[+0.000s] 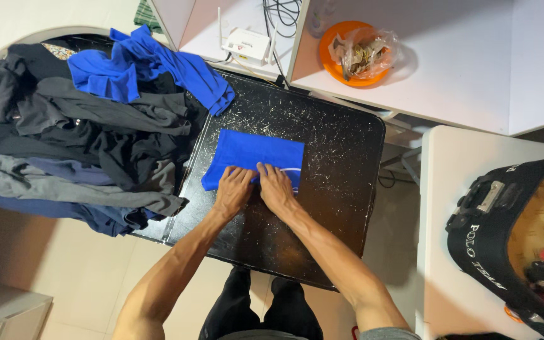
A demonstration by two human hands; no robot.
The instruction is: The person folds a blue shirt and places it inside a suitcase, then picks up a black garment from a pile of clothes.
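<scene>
A folded blue garment [253, 154] lies flat on the black speckled table [335, 164]. My left hand [232, 189] rests palm-down on its near edge, fingers together. Beside it, my right hand [276, 187] presses on the same near edge, touching the cloth. Both hands lie side by side, thumbs close. Neither hand lifts the cloth; both press it against the tabletop.
A heap of dark grey, black and blue clothes [77, 126] covers the table's left side. Behind stand a white shelf unit with a white router [245, 45] and an orange bowl [355, 53]. At the right sits a white table [448, 208] bearing a black bag [517, 233].
</scene>
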